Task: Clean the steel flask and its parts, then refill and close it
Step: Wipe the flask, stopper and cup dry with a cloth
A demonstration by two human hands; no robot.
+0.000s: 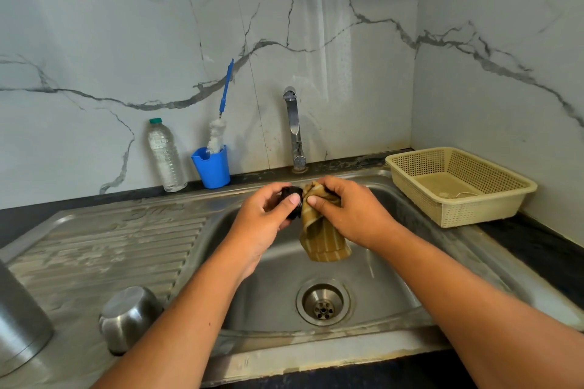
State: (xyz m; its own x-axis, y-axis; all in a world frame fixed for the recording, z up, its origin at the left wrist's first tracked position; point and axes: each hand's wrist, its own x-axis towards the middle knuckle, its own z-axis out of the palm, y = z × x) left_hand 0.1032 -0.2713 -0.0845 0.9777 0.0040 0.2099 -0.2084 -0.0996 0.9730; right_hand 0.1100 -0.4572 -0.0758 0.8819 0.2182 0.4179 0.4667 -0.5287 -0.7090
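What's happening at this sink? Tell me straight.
A person is wiping a small black part over the sink. The left grip holds the black part, and the right grip pinches a striped yellow cloth against it. The steel flask stands on the draining board at the left, with a steel cup upside down beside it. No water shows at the tap.

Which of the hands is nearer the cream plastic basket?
Right. The right hand holds the striped cloth left of the basket; the left hand grips the black cap farther left.
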